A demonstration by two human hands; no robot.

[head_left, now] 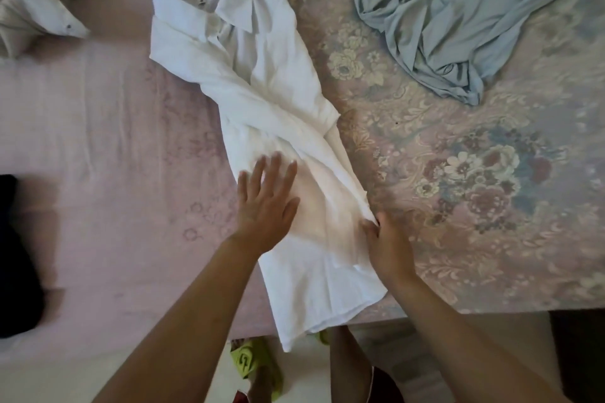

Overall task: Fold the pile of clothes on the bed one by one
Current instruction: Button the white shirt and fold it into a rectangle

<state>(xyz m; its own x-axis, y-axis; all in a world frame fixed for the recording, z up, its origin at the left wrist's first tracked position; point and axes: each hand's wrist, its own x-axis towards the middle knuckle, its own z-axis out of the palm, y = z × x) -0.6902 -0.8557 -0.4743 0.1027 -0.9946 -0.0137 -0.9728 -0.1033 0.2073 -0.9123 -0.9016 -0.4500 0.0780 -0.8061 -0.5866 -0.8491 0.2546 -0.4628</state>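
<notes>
A white collared cotton shirt (pixel 262 114) lies mid-frame on the pink floral bed (pixel 458 190), narrowed lengthwise, left hand (pixel 265 203) pressing flat with fingers apart, right hand (pixel 386 239) pinching its edge; pale blue (pixel 458 16) and cream (pixel 36 15) garments at the top look unfolded.

Home bedroom. A bed (pixel 98 141) with a pink flowered bedsheet (pixel 474 180) is filling most of the frame. Loose clothes are lying on it: a white collared shirt (pixel 262 101) in the middle, a crumpled pale blue garment (pixel 442 16) at upper right, whitish clothes (pixel 39 16) at upper left, something dark (pixel 16 255) at the left edge. At the bottom centre, a pale floor (pixel 327 376) is showing past the bed's edge, with a green slipper (pixel 248 361) on a foot. Bare arms are reaching in from below.
</notes>
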